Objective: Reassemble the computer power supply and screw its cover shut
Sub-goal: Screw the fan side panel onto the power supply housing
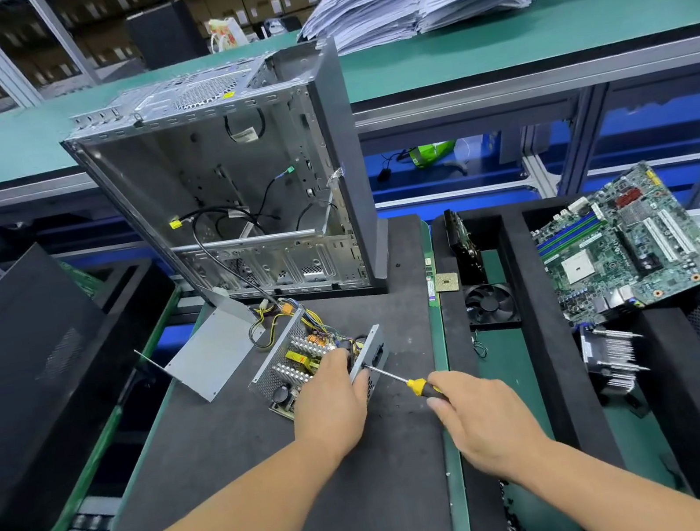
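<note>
Just before the computer case (232,183), our left hand (329,403) grips the open power supply (304,361); our right hand (479,415) grips the screwdriver (404,380), its shaft pointing up-left into the supply's end plate.

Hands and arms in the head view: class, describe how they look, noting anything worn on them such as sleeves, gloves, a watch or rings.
Both arms are bare from where they enter the bottom of the picture up to the wrists; no sleeve shows. The left hand and the right hand wear no gloves. No watch, bracelet or ring shows on the visible wrists and fingers. No markings show on either forearm.
</note>
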